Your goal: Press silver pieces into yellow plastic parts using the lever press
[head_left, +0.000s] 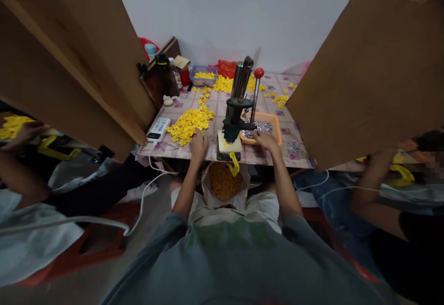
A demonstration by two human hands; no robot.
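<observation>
A dark green hand press point(233, 115) with a red-knobbed lever point(255, 94) stands at the table's front edge. Under its ram is a pale block point(229, 142) with a bit of yellow on it. My left hand point(199, 146) is at the near right edge of a pile of small yellow flower-shaped pieces point(190, 124), its fingers curled together; whatever they hold is hidden. Over the front rim of an orange tray point(276, 127) reaches my right hand point(266, 140), fingertips pinched near small shiny metal parts point(264, 126). What it holds is too small to name.
Below the press, a yellow chute point(234, 164) hangs over a bag of yellow pieces point(225, 182) between my knees. A white power bank point(158, 129) with a cable lies left. Cardboard point(364, 78) and wooden panels point(86, 41) flank the table. People sit on both sides.
</observation>
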